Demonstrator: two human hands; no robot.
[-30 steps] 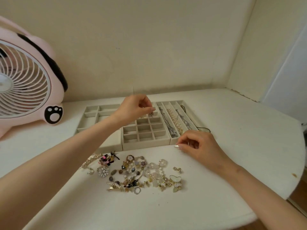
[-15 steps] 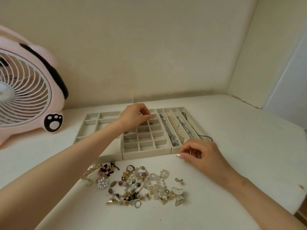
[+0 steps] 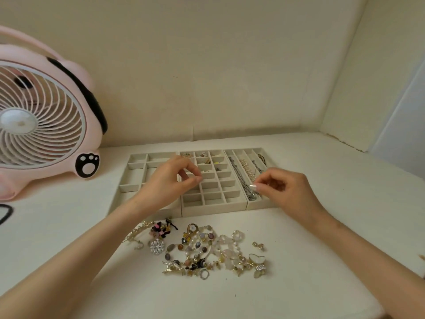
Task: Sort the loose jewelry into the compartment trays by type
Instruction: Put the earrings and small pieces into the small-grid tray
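Three beige compartment trays sit side by side. The left tray (image 3: 135, 178) has wide slots. The middle grid tray (image 3: 230, 194) holds small pieces in its far cells. The right tray (image 3: 264, 203) has long slots with chains (image 3: 240, 178) and a pearl strand (image 3: 247, 168). Loose jewelry (image 3: 207, 249) lies heaped on the table in front of them. My left hand (image 3: 167, 183) hovers over the grid tray's left side, fingers curled, nothing visible in them. My right hand (image 3: 285, 189) hovers above the chain slots, thumb and forefinger pinched on what seems a tiny piece.
A pink table fan (image 3: 41, 116) stands at the back left, with a black cord (image 3: 5, 212) at the left edge. Walls close off the back and right. The white table (image 3: 333, 226) rounds off at the near right.
My left hand has drawn back from the far grid cells toward me. My right hand has lifted off the table and moved over the chain tray. The camera has tilted down slightly.
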